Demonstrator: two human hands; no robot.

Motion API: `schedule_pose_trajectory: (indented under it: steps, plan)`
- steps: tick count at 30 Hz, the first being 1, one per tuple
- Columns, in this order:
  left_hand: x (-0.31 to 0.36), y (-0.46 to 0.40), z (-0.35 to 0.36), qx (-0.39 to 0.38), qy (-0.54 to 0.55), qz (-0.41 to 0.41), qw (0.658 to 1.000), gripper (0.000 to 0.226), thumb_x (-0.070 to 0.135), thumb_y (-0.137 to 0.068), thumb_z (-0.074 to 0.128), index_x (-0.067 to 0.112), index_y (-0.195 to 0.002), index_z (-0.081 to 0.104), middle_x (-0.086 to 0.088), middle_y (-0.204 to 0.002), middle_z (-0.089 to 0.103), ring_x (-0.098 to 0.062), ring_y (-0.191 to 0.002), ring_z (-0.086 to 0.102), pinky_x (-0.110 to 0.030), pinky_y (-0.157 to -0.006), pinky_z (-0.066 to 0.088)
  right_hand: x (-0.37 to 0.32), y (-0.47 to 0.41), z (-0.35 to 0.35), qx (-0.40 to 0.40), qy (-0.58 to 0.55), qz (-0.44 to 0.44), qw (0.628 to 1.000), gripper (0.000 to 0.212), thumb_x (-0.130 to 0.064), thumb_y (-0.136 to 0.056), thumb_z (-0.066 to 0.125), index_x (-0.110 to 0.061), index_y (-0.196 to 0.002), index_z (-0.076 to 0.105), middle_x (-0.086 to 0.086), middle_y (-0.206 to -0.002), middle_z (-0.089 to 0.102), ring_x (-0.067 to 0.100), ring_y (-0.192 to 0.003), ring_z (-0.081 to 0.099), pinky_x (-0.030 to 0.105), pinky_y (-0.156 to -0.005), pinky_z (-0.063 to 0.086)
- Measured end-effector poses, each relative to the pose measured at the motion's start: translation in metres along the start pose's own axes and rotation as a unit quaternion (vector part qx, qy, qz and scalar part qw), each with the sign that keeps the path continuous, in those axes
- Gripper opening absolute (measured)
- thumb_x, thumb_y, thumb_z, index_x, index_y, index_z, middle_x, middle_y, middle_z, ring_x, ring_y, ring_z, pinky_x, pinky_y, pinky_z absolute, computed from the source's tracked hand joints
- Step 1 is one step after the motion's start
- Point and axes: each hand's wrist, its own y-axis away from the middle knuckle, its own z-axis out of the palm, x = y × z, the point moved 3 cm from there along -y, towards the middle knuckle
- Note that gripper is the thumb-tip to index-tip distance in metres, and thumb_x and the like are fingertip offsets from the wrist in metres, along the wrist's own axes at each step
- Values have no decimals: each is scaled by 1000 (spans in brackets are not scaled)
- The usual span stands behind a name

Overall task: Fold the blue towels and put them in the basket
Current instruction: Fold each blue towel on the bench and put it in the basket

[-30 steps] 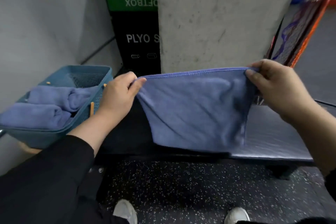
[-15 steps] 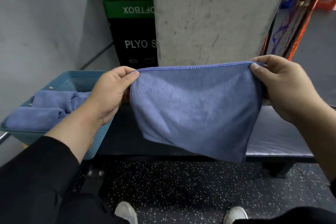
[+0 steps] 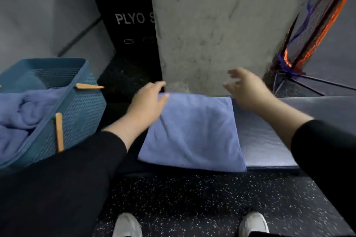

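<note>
Concrete pillar [image 3: 212,25] dominates the rear of the scene, with a black plyo box [image 3: 131,25] standing to its left and speckled rubber flooring [image 3: 192,198] below. A dark padded bench [image 3: 317,109] runs across in front of the pillar and serves as the folding surface.

The teal basket [image 3: 82,106] sits at the left end, near the work area and within easy reach of the left arm, presumably so that finished pieces can be transferred without a step. It already holds folded towels [image 3: 23,109], bundled and lying against its near wall.

The blue towel [image 3: 192,132] lies flat on the bench, doubled over, its near edge overhanging the front of the bench slightly. A paler layer shows along its right side; whether this is the same towel's lower ply or a separate cloth cannot be settled from this view.

The left hand [image 3: 148,102] pinches the far left corner of the towel between thumb and fingers, evidently to anchor it. The right hand [image 3: 248,88] hovers just above the far right corner, fingers spread and loosely bent, holding nothing; motion blur obscures the fingertips.

Assessment: the fold is partly done, and this towel has yet to go to the basket.
</note>
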Motion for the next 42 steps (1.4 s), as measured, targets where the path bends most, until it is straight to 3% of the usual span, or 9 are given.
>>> schedule_pose_trajectory:
  steps: [3, 6, 13, 17, 19, 24, 29, 35, 42]
  plan:
    - [-1, 50, 62, -120, -125, 114, 978, 60, 51, -98, 40, 24, -152, 40, -5, -158, 39, -25, -145, 37, -44, -116, 31, 11, 51, 61, -120, 70, -66, 988, 51, -40, -97, 56, -15, -141, 50, 8, -142, 54, 28, -126, 53, 32, -101, 40]
    - [-14, 75, 91, -219, -189, 103, 952, 73, 64, -96, 12, 31, -161, 9, 4, -169, -1, -12, -155, -3, -45, -125, 3, 36, 93, 115, -216, 182, -112, 953, 70, -60, -98, 26, -21, -156, 24, -1, -166, 14, 20, -152, 17, 42, -122, 18]
    - [-19, 91, 84, -231, -150, 78, 958, 69, 59, -103, 20, 29, -160, -4, 5, -166, -19, -9, -151, -22, -41, -125, -10, 71, 105, 115, -180, 243, -205, 931, 92, -75, -82, -20, -29, -159, 4, -13, -163, -11, 9, -152, -10, 34, -122, -9]
    - [-29, 100, 80, -222, -142, 59, 963, 75, 61, -101, 17, 21, -161, -3, 3, -166, -16, -9, -151, -19, -37, -125, -9, 78, 107, 106, -184, 206, -231, 933, 73, -69, -94, 4, -31, -150, 32, -13, -165, 4, 5, -152, 0, 37, -124, 3]
    - [-34, 107, 76, -218, -140, 75, 963, 80, 66, -96, 13, 20, -161, 3, 4, -167, -12, -6, -151, -16, -34, -125, -8, 81, 110, 97, -180, 180, -261, 931, 52, -63, -98, 21, -31, -128, 49, -8, -160, 31, 10, -149, 24, 42, -121, 22]
    - [-56, 124, 52, -157, -140, 174, 962, 86, 79, -91, 14, 24, -145, 51, 4, -160, 36, -7, -148, 28, -24, -121, 12, 93, 126, 73, -157, 138, -327, 922, 48, -63, -91, 52, -26, -118, 65, -2, -133, 53, 16, -118, 55, 26, -97, 47]
    - [-62, 135, 36, -95, -142, 224, 959, 49, 64, -91, 45, 28, -116, 67, 10, -123, 58, -12, -115, 55, -32, -101, 40, 95, 132, 65, -89, 122, -331, 931, 29, -41, -94, 50, -22, -104, 70, -9, -124, 63, 13, -112, 64, 32, -83, 58]
    - [-55, 136, 30, -121, -171, 216, 954, 48, 65, -93, 41, 33, -124, 60, 16, -119, 52, -7, -111, 50, -33, -102, 39, 92, 127, 56, -92, 102, -215, 967, 15, -33, -97, 52, -25, -106, 61, -10, -103, 69, 20, -90, 65, 37, -74, 52]
    - [-55, 126, 19, -90, -126, 141, 978, 9, 22, -95, 54, 23, -98, 63, 14, -102, 60, -9, -102, 54, -31, -96, 38, 87, 122, 46, -155, 71, -137, 976, 7, -32, -100, 49, -28, -97, 54, -10, -85, 67, 17, -78, 61, 37, -74, 50]
